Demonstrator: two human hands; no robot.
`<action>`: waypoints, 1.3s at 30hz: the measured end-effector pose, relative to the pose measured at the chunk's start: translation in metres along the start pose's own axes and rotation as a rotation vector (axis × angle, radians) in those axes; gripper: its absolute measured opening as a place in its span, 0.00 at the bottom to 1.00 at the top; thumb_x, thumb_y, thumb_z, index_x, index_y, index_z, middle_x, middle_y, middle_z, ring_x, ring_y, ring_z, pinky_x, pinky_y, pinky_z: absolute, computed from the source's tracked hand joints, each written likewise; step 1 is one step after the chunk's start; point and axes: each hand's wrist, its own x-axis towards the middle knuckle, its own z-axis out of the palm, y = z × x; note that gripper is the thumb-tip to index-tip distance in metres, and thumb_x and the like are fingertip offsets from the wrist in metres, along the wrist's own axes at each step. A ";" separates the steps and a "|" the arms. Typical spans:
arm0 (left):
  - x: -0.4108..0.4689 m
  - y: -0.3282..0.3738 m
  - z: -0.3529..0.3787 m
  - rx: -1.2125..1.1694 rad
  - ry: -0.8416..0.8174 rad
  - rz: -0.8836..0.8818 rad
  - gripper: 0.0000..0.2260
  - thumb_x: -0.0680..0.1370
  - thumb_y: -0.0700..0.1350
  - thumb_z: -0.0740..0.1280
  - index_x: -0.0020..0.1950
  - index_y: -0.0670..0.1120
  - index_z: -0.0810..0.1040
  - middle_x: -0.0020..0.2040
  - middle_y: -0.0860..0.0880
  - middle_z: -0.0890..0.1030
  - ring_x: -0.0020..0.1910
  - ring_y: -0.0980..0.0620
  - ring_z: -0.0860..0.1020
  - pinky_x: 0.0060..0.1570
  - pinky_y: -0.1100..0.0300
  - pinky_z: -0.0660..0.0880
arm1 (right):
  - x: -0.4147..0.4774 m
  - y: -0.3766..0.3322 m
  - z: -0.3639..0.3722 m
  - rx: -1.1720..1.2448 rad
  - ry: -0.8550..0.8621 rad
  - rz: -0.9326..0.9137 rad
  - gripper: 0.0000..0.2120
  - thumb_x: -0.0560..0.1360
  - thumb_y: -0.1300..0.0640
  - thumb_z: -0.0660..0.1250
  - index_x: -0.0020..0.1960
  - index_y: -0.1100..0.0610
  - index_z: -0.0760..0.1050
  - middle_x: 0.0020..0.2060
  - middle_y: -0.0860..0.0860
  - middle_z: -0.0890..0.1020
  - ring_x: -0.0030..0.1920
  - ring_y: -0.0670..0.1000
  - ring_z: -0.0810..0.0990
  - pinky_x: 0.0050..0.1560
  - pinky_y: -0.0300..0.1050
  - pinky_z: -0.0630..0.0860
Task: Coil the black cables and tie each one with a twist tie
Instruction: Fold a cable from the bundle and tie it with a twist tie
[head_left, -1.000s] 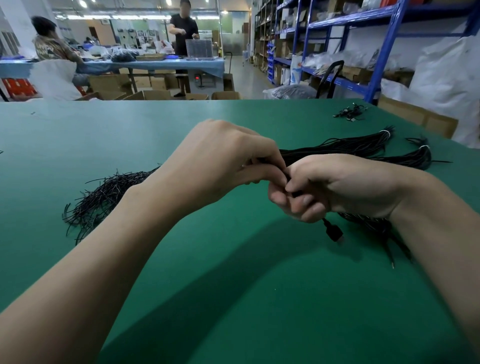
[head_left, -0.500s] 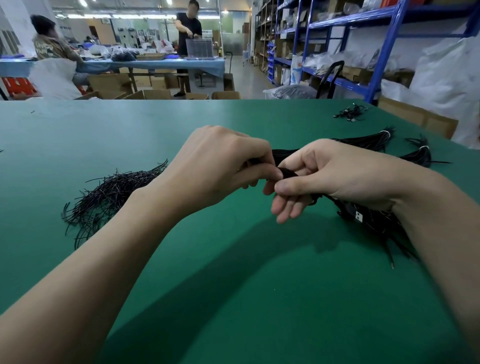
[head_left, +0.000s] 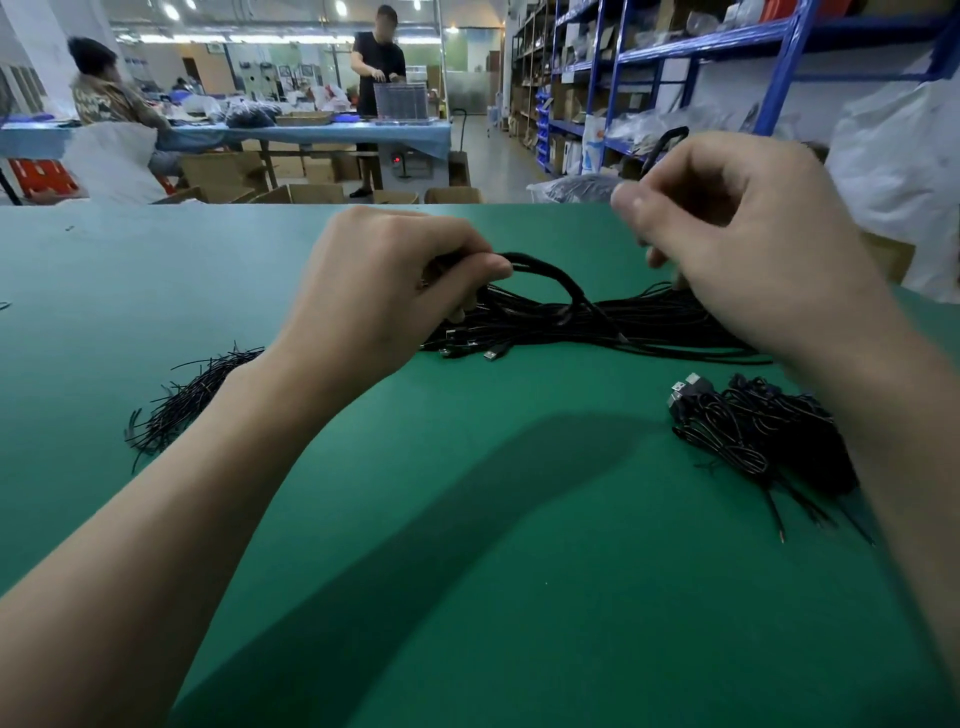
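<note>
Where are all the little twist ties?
In the head view, the twist ties lie heaped on the green table at the left, tucked against the left hand's wrist.

WORKSHOP BENCH: 1 wide-angle camera, worn on the person's head, looks forward and down from close behind the left hand (head_left: 395, 291), whose grip on a black cable (head_left: 550, 273) sits just left of mid-frame. The green table (head_left: 467, 519) spreads below and beyond the grip; blue shelving (head_left: 779, 73) rises far right of it.
</note>
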 end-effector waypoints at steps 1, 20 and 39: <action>0.000 0.000 0.000 0.005 0.021 -0.022 0.11 0.81 0.49 0.69 0.46 0.44 0.86 0.34 0.52 0.83 0.32 0.56 0.81 0.39 0.55 0.79 | -0.001 -0.002 0.004 0.008 0.031 0.013 0.14 0.80 0.45 0.66 0.41 0.52 0.79 0.33 0.49 0.82 0.33 0.49 0.79 0.36 0.46 0.78; -0.031 0.039 0.046 0.121 0.026 -0.101 0.10 0.81 0.51 0.66 0.49 0.47 0.84 0.40 0.51 0.85 0.38 0.44 0.82 0.37 0.48 0.76 | -0.026 0.005 0.084 1.103 -0.062 0.770 0.18 0.84 0.47 0.58 0.49 0.61 0.75 0.39 0.57 0.82 0.37 0.51 0.83 0.41 0.43 0.82; -0.095 0.028 0.043 -0.665 -0.146 -0.728 0.11 0.83 0.51 0.65 0.52 0.48 0.85 0.34 0.59 0.78 0.32 0.64 0.72 0.36 0.65 0.69 | -0.076 -0.001 0.095 0.237 -0.529 0.295 0.14 0.84 0.55 0.58 0.40 0.53 0.72 0.28 0.54 0.79 0.25 0.55 0.82 0.24 0.50 0.77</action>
